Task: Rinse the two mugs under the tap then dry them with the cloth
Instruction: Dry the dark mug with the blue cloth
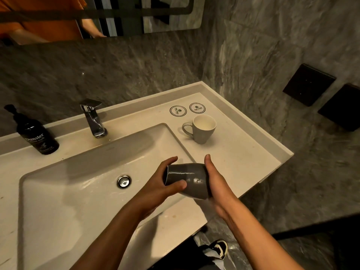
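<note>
A dark grey mug (191,181) lies on its side between both hands, over the right edge of the basin, its mouth toward the left. My left hand (160,185) wraps its rim end, thumb across the front. My right hand (215,181) presses flat against its base end. The mug's surface shines wet. A second, lighter grey mug (202,128) stands upright on the counter to the right of the basin, handle to the left. The chrome tap (93,118) stands behind the basin with no water running. No cloth is in view.
The white basin (78,201) has a chrome drain plug (124,181). A dark pump bottle (36,133) stands at the back left. Two round coasters (187,109) lie at the counter's back right. Marble walls close in behind and right; the counter edge (272,168) drops off at the right.
</note>
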